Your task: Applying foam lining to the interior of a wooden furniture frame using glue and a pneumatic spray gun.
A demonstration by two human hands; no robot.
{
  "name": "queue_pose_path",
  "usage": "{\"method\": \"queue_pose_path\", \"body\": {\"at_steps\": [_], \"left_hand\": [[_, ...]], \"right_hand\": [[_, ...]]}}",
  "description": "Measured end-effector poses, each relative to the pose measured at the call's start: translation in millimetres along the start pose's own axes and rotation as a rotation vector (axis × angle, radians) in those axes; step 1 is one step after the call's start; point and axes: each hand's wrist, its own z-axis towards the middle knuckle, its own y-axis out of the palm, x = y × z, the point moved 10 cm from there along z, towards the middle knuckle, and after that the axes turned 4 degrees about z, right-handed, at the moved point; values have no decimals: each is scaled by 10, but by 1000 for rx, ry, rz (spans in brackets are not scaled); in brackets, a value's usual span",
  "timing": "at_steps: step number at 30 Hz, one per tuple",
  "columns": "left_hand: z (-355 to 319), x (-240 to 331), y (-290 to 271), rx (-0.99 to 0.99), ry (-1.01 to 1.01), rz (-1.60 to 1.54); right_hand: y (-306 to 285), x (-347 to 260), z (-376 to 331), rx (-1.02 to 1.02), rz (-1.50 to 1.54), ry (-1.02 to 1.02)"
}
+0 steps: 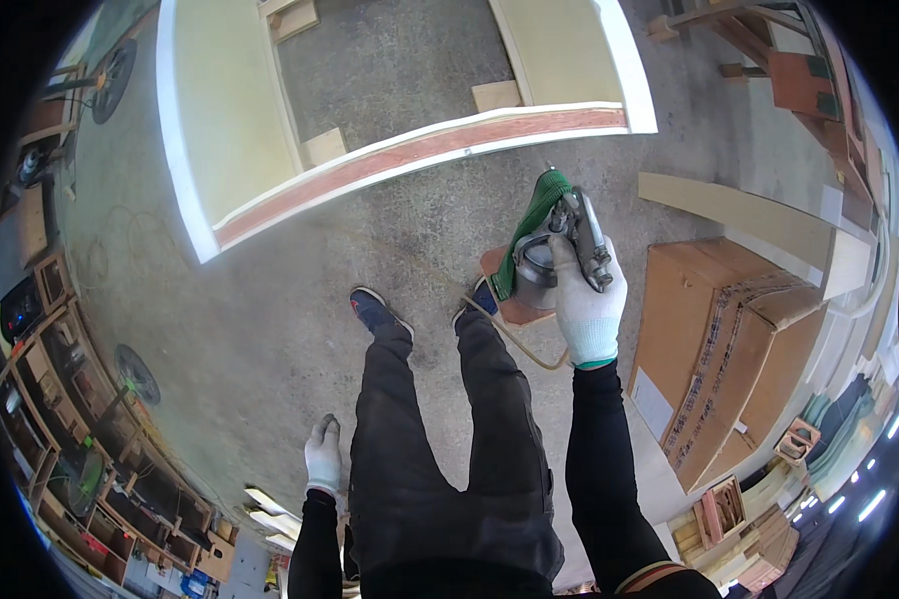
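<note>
Currently, standing view, looking down past own legs; landmark = spray gun (554, 245).
Left hand: white-gloved left hand (323, 454) hangs at the person's side, well apart from the spray gun, down and to its left. Fingers curl loosely downward, holding nothing.
Right hand: white-gloved right hand (589, 299) sits directly under the spray gun, fingers wrapped tight round its grip. It is by far the nearer hand; the left plays no part.
Spray gun: metal body with a cup, a green cloth (531, 235) draped over its left side. Long axis runs from the fist up and away from the person, the nozzle end farthest from the wrist and tipped toward the panel.
Hose: thin tan hose (514, 339) loops from below the spray gun down toward the right wrist.
Floor block: reddish wooden block (509, 295) lies on the floor (270, 299), seen just below-left of the spray gun, beside the right shoe.
Cardboard box: large brown box (719, 329) stands to the right of the spray gun, near but not touching.
Panel: pale framed panel (410, 150) with a reddish-brown lower edge lies beyond the spray gun, ahead and to its left. The gap between nozzle and edge looks open.
</note>
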Motion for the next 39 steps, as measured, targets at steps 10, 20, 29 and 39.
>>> {"method": "queue_pose_path", "body": {"at_steps": [10, 20, 29, 39], "left_hand": [[-143, 308, 167, 14, 12, -4], [-27, 188, 189, 26, 59, 106], [-14, 169, 238, 16, 57, 22], [-16, 186, 206, 18, 81, 96]], "right_hand": [[-433, 105, 150, 94, 29, 30], [-781, 195, 257, 171, 39, 70], [-1040, 191, 324, 266, 12, 70], [-1113, 367, 292, 277, -20, 114]]}}
